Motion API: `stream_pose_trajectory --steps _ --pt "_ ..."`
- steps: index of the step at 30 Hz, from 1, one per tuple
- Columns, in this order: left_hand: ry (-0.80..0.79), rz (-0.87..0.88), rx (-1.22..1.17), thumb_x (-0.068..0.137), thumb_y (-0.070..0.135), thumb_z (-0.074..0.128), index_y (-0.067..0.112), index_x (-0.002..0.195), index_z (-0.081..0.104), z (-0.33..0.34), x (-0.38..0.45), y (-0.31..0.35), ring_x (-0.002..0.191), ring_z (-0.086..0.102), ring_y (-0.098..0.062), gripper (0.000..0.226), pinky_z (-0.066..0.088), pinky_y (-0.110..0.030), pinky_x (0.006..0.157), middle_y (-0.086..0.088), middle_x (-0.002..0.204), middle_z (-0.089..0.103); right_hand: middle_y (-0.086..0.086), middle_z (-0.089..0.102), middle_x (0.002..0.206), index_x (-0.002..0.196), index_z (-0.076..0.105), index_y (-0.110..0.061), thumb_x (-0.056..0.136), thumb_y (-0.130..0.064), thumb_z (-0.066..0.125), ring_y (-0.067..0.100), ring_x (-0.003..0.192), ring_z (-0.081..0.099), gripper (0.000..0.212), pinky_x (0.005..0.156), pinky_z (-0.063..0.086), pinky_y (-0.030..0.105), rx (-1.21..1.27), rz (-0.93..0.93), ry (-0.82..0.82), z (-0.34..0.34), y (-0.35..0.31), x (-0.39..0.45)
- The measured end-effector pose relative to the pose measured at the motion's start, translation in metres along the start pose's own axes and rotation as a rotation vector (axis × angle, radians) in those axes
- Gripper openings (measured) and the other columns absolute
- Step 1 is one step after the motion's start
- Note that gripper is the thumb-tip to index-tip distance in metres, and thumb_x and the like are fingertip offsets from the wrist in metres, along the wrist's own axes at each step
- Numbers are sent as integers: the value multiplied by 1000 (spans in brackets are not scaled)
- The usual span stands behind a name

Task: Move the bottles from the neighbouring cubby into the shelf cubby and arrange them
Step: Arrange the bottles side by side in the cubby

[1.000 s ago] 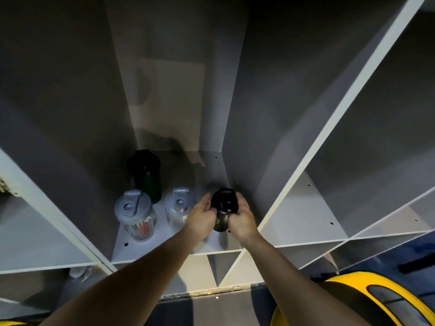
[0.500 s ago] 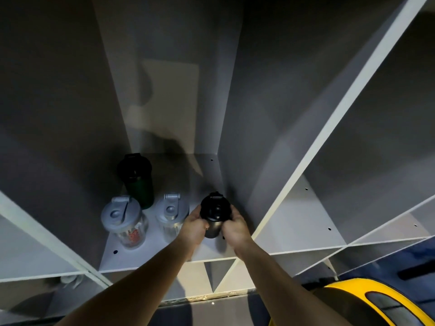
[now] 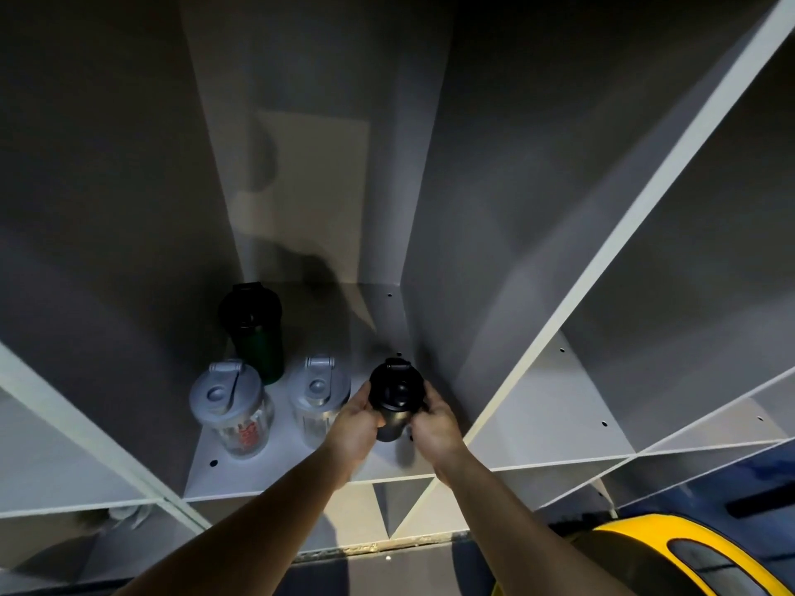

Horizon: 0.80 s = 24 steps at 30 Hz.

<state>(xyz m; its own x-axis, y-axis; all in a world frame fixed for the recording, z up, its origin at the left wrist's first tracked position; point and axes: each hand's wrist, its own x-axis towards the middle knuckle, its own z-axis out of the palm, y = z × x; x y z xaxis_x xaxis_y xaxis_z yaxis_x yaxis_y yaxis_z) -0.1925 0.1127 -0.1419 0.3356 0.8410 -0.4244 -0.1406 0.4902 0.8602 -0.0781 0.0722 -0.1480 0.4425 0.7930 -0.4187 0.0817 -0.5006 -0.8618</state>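
A black bottle with a black lid stands at the front right of the shelf cubby floor. My left hand grips its left side and my right hand its right side. To its left stand two clear bottles with grey flip lids: the middle clear bottle and the left clear bottle, which has red print. A dark green bottle with a black lid stands behind them at the back left.
The white divider separates this cubby from the neighbouring cubby on the right, where no bottles show. Lower cubbies lie along the bottom. A yellow and black object sits at the bottom right.
Both hands have stayed on the black bottle, which shifted only slightly within the cubby. The view has drifted a little; the other bottles have not moved.
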Motion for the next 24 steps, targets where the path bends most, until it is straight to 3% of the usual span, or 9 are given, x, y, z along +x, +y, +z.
stream_pose_trajectory --steps 7,10,13,18,24 --pt "-20 4 -28 85 -23 40 26 111 57 -1 3 -4 122 50 -30 58 31 -47 114 -11 121 58 -1 68 125 130 60 -36 93 -5 54 22 115 62 49 108 48 44 37 16 28 -1 1 1" --pt "-65 21 -3 81 -27 38 22 118 57 -2 3 -6 121 49 -27 64 32 -44 114 -4 111 63 -1 64 134 139 55 -33 90 -6 54 22 122 59 56 113 43 45 7 6 21 -1 8 4" --pt "-45 18 36 80 -27 40 29 103 59 0 4 -4 123 49 -27 64 32 -44 115 -3 112 63 -1 63 135 141 53 -34 89 -7 55 22 123 59 59 112 44 46 -3 2 13 -2 10 6" --pt "-49 -4 40 80 -27 41 29 99 59 -2 3 -4 122 49 -27 62 33 -46 113 4 106 63 0 61 138 144 50 -33 93 -8 55 23 125 57 57 113 42 46 -8 -4 7 -3 6 2" --pt "-40 1 64 85 -22 44 29 102 57 1 -2 1 121 51 -29 55 38 -45 108 -7 116 60 -1 61 137 143 50 -34 88 -10 55 23 126 57 60 113 43 45 -49 -1 17 -4 4 -1"
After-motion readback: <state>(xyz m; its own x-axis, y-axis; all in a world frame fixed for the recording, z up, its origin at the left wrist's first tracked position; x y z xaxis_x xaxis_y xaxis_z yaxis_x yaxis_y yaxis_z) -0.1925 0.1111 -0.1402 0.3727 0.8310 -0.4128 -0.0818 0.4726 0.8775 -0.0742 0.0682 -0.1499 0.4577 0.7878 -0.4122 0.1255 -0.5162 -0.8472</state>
